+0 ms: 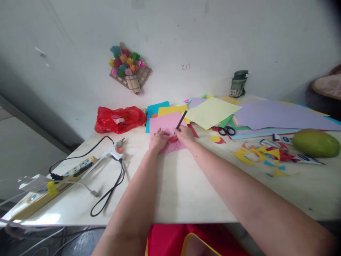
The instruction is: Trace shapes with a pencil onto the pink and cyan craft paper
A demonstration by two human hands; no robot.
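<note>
A pink sheet of paper [163, 125] lies on the table in front of me, with faint drawn outlines near its lower edge. On it rests a small red paper shape [173, 139]. My left hand [159, 139] lies on the pink sheet, fingers stretched out, their tips at the left side of the red shape. My right hand [184, 134] is closed round a dark pencil [182, 118], which leans with its upper end to the right. The pencil's tip is close to the red shape; I cannot tell whether it touches the paper.
Coloured sheets [213, 113] and black-handled scissors [227, 131] lie behind and to the right. Yellow paper scraps [250, 155], glue tubes [306, 159] and a green mango-like fruit [315, 143] are at right. A red plastic bag [119, 119], glue gun [114, 152] and power strip [57, 186] lie left.
</note>
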